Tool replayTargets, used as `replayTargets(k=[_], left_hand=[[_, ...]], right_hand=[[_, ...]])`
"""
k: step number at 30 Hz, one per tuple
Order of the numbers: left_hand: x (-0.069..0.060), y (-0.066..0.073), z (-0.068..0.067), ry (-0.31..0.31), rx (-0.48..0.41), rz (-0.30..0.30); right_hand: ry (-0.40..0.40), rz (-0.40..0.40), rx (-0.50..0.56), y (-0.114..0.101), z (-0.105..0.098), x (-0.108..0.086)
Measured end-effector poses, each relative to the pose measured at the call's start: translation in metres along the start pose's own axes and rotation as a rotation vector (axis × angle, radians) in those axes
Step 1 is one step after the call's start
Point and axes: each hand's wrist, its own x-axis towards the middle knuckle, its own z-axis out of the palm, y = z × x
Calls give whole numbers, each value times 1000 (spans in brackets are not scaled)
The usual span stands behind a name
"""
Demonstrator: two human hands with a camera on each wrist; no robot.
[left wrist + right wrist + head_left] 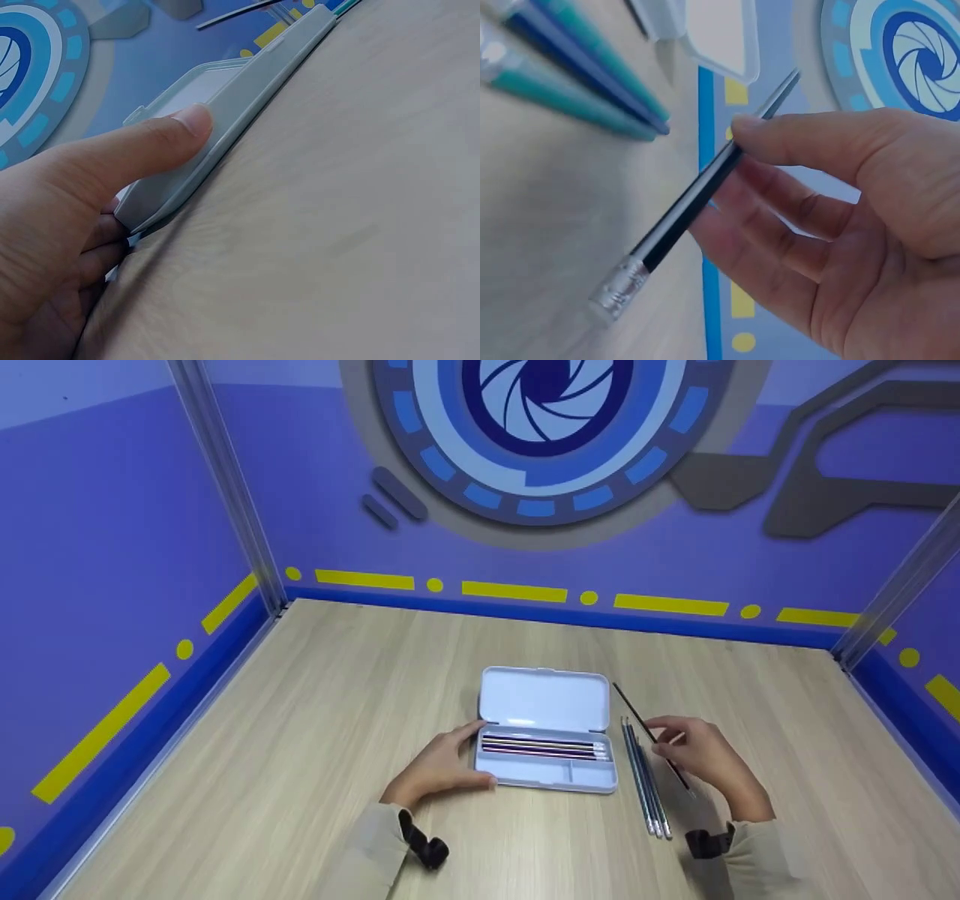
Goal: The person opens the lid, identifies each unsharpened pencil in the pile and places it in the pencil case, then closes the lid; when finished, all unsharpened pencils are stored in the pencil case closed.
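A light-coloured pencil case lies on the table with its lid raised. Several striped pencils with white ends lie in its rear compartment. My left hand grips the case's left end; in the left wrist view the thumb presses the front wall and the fingers are partly hidden round the side. With thumb and fingers, my right hand pinches a black pencil, tilted, its eraser end low. Left of that hand, several blue and green pencils lie beside the case.
The wooden table extends round the case on all sides. Purple-blue walls with yellow marks stand behind and to the sides, with metal posts at the corners. A black strap sits at my left wrist, another at my right.
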Motion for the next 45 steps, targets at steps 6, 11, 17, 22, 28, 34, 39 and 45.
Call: replayTargets(k=[6,11,17,22,28,34,39,45], left_hand=[[-1,-1,1,6,-8,-7],[-3,-2,0,12,-4,-2],[-4,-5,-1,13,-3,-5],[-5,-5,0,5,-9,-13],[-2,-2,1,2,5,2],[1,0,-1,1,8,2],[2,0,-1,-1,20,0],[0,-1,-1,-11,16,-18]], right_hand=[[35,-116,-42,-15,4,14],[33,-209,-74,-30,11,24],[-8,-321,-79,-46,24,36],[-66,-359,-110,-61,31,44],[-104,-378,-122,-71,38,51],[-122,-421,-134,-77,42,56],[-145,-402,-158,-81,44,58],[-182,-393,-186,-84,49,61]])
